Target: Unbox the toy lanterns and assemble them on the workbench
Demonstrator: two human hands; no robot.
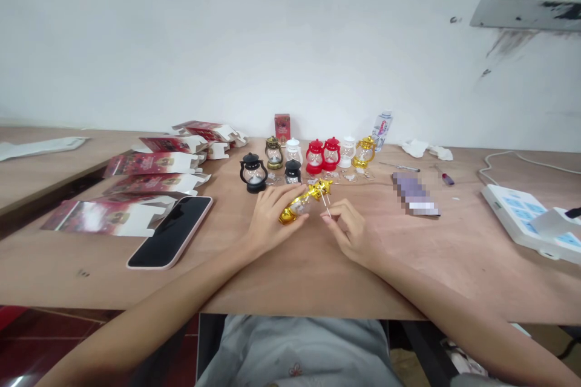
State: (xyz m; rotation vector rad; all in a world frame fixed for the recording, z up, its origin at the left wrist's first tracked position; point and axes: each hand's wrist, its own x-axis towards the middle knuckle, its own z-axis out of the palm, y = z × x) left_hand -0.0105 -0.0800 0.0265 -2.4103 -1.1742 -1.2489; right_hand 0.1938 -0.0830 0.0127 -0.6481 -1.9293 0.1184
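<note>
A small gold lantern (290,213) lies tipped on its side, its top pointing right and away, with my left hand (267,217) wrapped around it. Some of its clear globe shows between the fingers. My right hand (350,231) is closed in a pinch on a thin pale wire handle (325,202), whose two strands run up to the lantern's top. Just behind stand a small black lantern (293,170) and a larger black lantern (253,174). Small loose wire pieces (350,175) are scattered near them.
Behind are red lanterns (315,157), white lanterns (347,152), a bronze lantern (273,153) and another gold lantern (364,153). Red boxes (154,163) and a phone (170,233) lie left. Rightward are a screwdriver (447,178), a purple packet (415,192) and a power strip (521,217).
</note>
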